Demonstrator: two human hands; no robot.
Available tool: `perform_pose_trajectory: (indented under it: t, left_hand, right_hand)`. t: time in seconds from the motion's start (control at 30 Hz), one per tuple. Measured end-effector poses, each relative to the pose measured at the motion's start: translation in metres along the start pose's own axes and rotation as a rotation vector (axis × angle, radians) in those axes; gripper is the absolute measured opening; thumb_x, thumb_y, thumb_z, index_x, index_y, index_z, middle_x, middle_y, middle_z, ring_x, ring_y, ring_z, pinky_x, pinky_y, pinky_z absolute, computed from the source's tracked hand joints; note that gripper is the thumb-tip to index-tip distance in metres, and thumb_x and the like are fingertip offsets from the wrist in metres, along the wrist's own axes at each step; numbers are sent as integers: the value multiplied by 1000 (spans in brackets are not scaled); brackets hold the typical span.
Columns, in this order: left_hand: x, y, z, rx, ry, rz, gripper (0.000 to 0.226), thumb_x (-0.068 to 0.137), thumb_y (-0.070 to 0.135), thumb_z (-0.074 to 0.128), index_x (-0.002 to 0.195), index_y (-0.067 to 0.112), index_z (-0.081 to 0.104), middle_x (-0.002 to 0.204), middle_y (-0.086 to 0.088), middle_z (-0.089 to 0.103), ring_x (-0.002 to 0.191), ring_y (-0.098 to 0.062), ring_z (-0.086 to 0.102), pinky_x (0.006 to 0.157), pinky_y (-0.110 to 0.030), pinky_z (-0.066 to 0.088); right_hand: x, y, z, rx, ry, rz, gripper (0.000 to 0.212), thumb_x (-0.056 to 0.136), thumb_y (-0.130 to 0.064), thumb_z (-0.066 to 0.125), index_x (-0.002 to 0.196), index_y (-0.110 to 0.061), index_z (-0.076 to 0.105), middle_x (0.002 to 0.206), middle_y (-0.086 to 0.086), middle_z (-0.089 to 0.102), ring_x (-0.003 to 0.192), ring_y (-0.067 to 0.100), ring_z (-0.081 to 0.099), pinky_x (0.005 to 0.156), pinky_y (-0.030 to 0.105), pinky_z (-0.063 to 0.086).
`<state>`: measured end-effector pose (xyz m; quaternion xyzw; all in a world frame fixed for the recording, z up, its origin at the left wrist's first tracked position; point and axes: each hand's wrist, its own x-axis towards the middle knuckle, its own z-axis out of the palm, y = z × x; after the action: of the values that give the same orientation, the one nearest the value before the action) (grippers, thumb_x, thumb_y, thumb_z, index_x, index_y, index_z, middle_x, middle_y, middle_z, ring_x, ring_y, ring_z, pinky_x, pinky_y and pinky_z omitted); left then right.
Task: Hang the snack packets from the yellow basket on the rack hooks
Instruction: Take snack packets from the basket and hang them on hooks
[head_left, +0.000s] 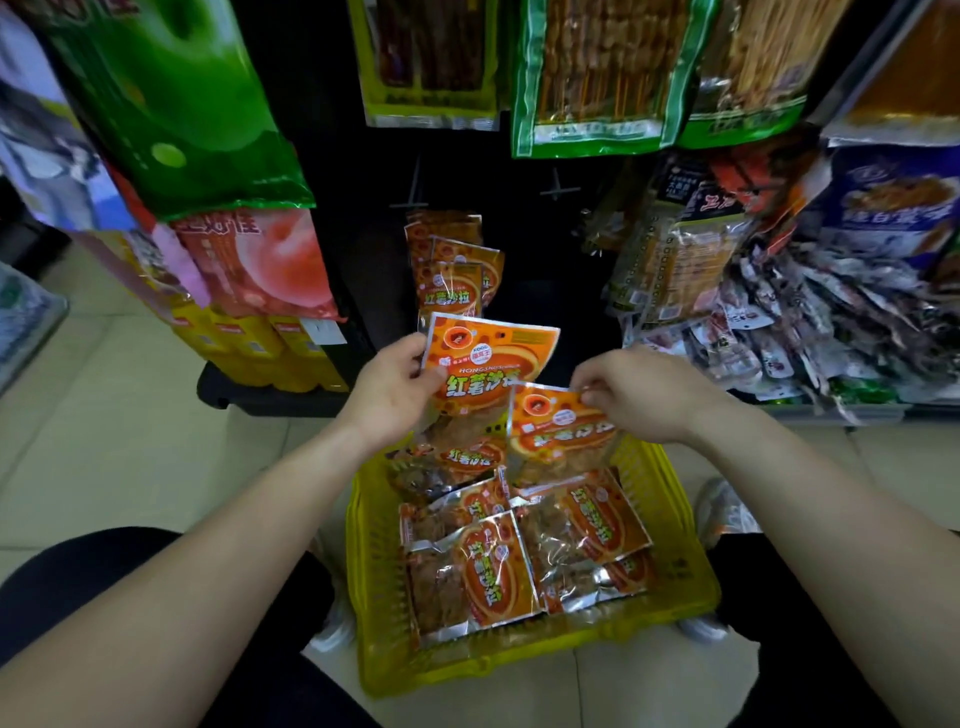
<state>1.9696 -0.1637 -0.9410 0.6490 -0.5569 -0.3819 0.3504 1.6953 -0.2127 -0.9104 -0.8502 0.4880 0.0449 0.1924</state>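
Note:
A yellow basket (691, 587) stands on the floor between my knees and holds several orange snack packets (493, 571). My left hand (395, 389) grips one orange packet (493, 364) by its left edge, upright above the basket's far end. My right hand (639, 389) pinches the top edge of a second orange packet (561, 436), which hangs over the basket. Behind them, several matching packets (452, 270) hang on a hook of the dark rack. Two bare rack hooks (556, 189) stick out above and to the right.
Green and yellow snack bags (592, 73) hang on the rack above. A big green bag (171, 104) and a peach-printed bag (260, 260) hang at the left. Shelves with small packets (810, 322) stand at the right. A shoe (722, 509) rests beside the basket on the tiled floor.

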Motion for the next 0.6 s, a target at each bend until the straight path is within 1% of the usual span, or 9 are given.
perform_pose_trajectory:
  t: [0.1, 0.17, 0.23, 0.3, 0.33, 0.4, 0.47, 0.53, 0.6]
  left_hand:
    - [4, 2, 10, -31, -56, -3, 14, 101, 27, 57, 108, 36, 65, 101, 19, 73, 98, 4, 67, 76, -11, 51]
    - [7, 4, 15, -75, -85, 0, 15, 101, 27, 56, 109, 34, 66, 104, 18, 73, 101, 0, 68, 86, -21, 52]
    - [8, 6, 19, -131, -112, 16, 17, 102, 25, 55, 113, 31, 66, 110, 13, 74, 106, -5, 68, 92, -30, 51]
    - [13, 8, 20, -167, -127, 26, 19, 102, 24, 55, 114, 32, 67, 111, 14, 73, 106, -3, 67, 91, -27, 51]
    - [15, 8, 20, -185, -129, 26, 20, 102, 23, 54, 114, 33, 67, 110, 15, 73, 105, -2, 67, 89, -23, 51]
    - [18, 9, 19, -233, -138, 17, 21, 103, 22, 53, 115, 31, 67, 108, 14, 74, 103, -2, 68, 81, -14, 52]
    - [20, 11, 19, -280, -144, 3, 20, 103, 20, 52, 115, 27, 67, 106, 12, 75, 100, -3, 70, 77, -11, 51]
    - [21, 14, 19, -341, -146, 2, 18, 104, 19, 49, 112, 23, 66, 103, 12, 76, 99, -4, 70, 76, -11, 52]
    - [21, 16, 20, -364, -152, 2, 16, 102, 26, 53, 114, 22, 64, 106, 12, 75, 101, -5, 70, 78, -16, 54]
  right_hand:
    - [12, -6, -1, 16, 145, -56, 14, 96, -36, 55, 104, -39, 67, 105, -13, 69, 104, 17, 61, 78, 34, 49]
    - [18, -8, -3, 57, 270, -103, 10, 93, -35, 60, 100, -37, 67, 103, -14, 67, 101, 17, 62, 77, 35, 49]
    - [20, -8, -6, 104, 379, -134, 5, 91, -33, 64, 95, -33, 67, 111, -12, 58, 98, 20, 61, 76, 38, 49]
    - [25, -5, -8, 139, 433, -124, 4, 90, -32, 66, 94, -29, 66, 125, -9, 52, 101, 21, 60, 79, 41, 50]
    - [28, -3, -9, 164, 435, -123, 4, 90, -31, 66, 93, -28, 65, 125, -8, 54, 103, 20, 60, 81, 42, 50]
    - [34, -1, -10, 224, 420, -125, 3, 90, -30, 66, 92, -29, 64, 108, -10, 61, 97, 18, 60, 80, 42, 51]
    - [39, 0, -9, 269, 419, -93, 3, 90, -32, 66, 91, -31, 63, 93, -11, 63, 89, 16, 62, 74, 42, 52]
    - [42, -1, -8, 317, 431, -50, 5, 90, -35, 67, 92, -32, 63, 89, -11, 67, 85, 15, 64, 70, 40, 54]
    - [45, -2, -7, 374, 445, -12, 7, 89, -37, 68, 91, -34, 62, 88, -11, 68, 82, 12, 64, 67, 39, 55]
